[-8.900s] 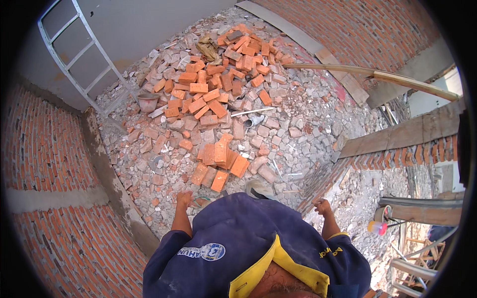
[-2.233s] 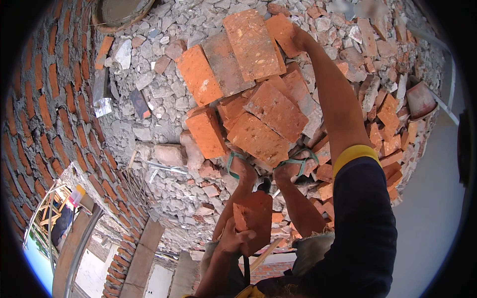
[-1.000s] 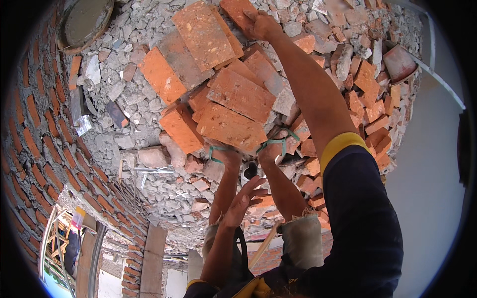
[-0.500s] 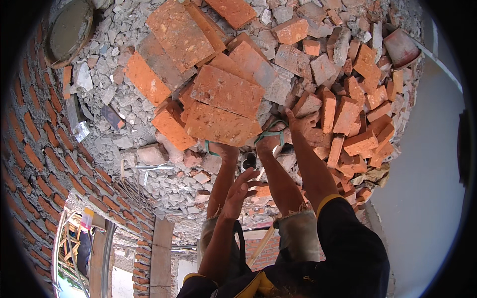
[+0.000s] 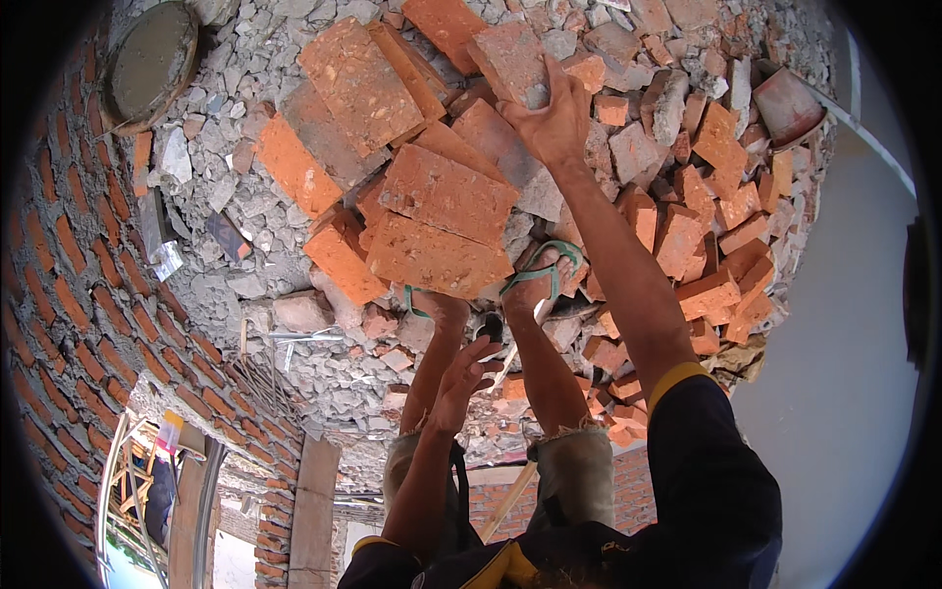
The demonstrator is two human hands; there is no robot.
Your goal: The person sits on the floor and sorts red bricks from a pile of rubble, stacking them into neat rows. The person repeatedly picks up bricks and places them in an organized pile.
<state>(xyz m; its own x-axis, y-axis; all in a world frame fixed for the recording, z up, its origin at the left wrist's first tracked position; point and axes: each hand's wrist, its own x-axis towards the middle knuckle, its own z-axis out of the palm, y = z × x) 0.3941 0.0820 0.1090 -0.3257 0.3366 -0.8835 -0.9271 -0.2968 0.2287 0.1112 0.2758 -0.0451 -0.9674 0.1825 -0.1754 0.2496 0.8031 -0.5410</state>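
Note:
A worn orange-and-grey brick (image 5: 508, 57) is in the grip of my right hand (image 5: 552, 123), fingers on its right side and thumb along its near edge. It is tilted over the far part of a pile of larger orange bricks. Nearest to me, the top of that pile has a flat brick (image 5: 437, 257) with another brick (image 5: 446, 193) against its far side. My left hand (image 5: 459, 381) hangs over my left leg, empty, with its fingers loosely bent and apart.
Broken bricks (image 5: 711, 294) lie heaped on the right, with a bucket (image 5: 788, 106) beyond them. Grey rubble (image 5: 260, 201) covers the left ground, where a round basin (image 5: 149, 64) stands. A brick wall (image 5: 88, 285) rises at left. My sandalled feet (image 5: 538, 280) stand among the bricks.
My right hand has moved from beside my right foot far forward and slightly left, and now holds a brick. My left hand has barely moved.

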